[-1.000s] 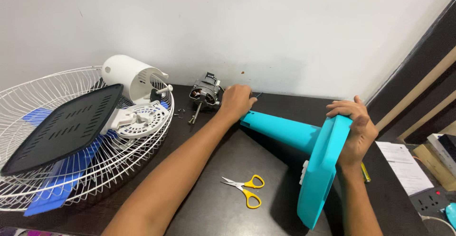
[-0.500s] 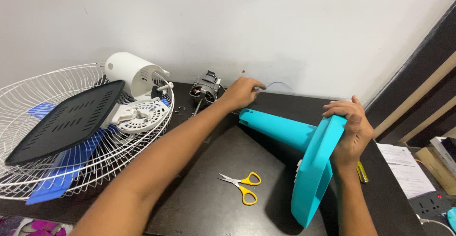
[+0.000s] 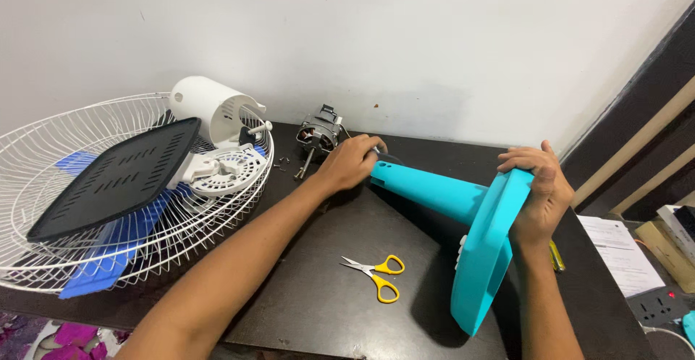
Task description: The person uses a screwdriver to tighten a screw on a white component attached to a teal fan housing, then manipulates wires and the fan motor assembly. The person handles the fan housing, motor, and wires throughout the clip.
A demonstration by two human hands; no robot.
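On dark table, hands [image 3: 539,186] grip smooth turquoise fan stand [image 3: 463,222].

Turquoise fan stand [image 3: 463,222] lies tipped on its side on the dark table [image 3: 326,309]. Tapered column points toward the wall, narrow end just beside the small motor [image 3: 318,132]; flat base stands on edge at the near side, lower rim on the table. Left hand [image 3: 351,161] grips the column tip, right hand [image 3: 539,190] clasps the base's upper rim.
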